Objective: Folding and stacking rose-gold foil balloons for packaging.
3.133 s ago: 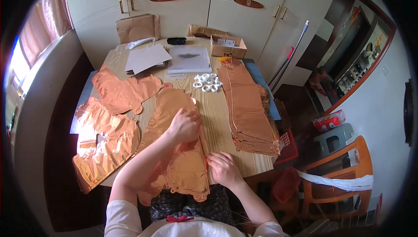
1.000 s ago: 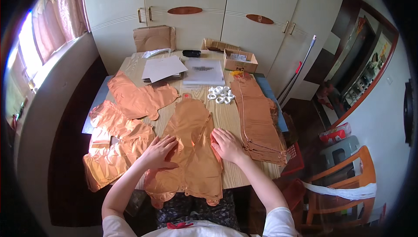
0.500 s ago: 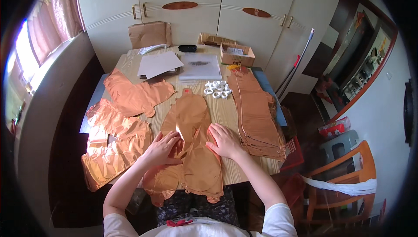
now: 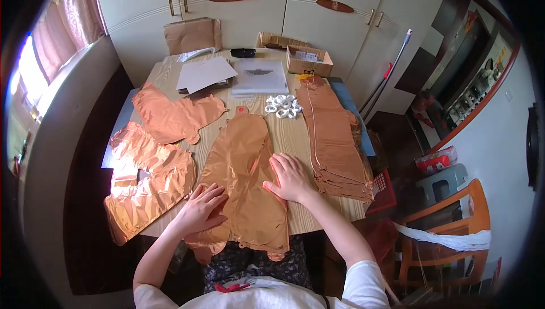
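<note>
A flat, uninflated copper-coloured foil balloon lies in front of me, its lower end hanging over the table's near edge. My left hand rests on its lower left part, fingers extended and palm down. On its right edge lies my right hand, fingers stretched out and thumb apart, partly touching the wooden tabletop. Neither hand grips anything. To the left are a smooth foil balloon and a shinier, crinkled foil balloon with a small hole. A stack of folded copper foil balloons lies to the right.
White rings sit in a cluster beyond the balloon. Farther back are white sheets, a pile of clear plastic bags, a black object and an open cardboard box. A wooden chair stands at right.
My left hand has slid down and left over the foil, which now spreads wider and flatter. My right hand stays at its right edge. The whole view has shifted slightly.
</note>
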`<act>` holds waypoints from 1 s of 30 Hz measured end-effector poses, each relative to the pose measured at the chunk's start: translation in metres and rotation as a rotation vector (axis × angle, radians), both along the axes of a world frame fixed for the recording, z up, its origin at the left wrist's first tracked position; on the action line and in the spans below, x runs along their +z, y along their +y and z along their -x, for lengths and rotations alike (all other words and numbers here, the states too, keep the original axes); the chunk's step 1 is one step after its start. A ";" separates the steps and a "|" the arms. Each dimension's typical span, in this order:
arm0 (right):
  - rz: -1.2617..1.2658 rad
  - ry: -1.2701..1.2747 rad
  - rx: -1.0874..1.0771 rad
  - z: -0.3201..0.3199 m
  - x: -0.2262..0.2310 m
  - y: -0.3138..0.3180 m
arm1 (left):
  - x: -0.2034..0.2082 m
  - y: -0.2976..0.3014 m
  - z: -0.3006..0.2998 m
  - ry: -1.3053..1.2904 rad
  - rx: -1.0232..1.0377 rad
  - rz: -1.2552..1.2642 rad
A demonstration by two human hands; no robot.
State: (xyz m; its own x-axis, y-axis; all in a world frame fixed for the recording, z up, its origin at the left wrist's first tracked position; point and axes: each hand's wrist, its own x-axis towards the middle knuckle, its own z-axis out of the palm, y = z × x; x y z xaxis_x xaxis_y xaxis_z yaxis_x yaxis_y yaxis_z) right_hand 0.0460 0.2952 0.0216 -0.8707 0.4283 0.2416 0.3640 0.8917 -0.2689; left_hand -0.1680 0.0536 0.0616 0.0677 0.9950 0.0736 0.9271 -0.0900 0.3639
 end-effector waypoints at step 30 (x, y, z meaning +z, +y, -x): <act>-0.359 0.346 0.318 -0.128 -0.007 -0.116 | -0.015 0.055 0.009 0.118 0.041 0.001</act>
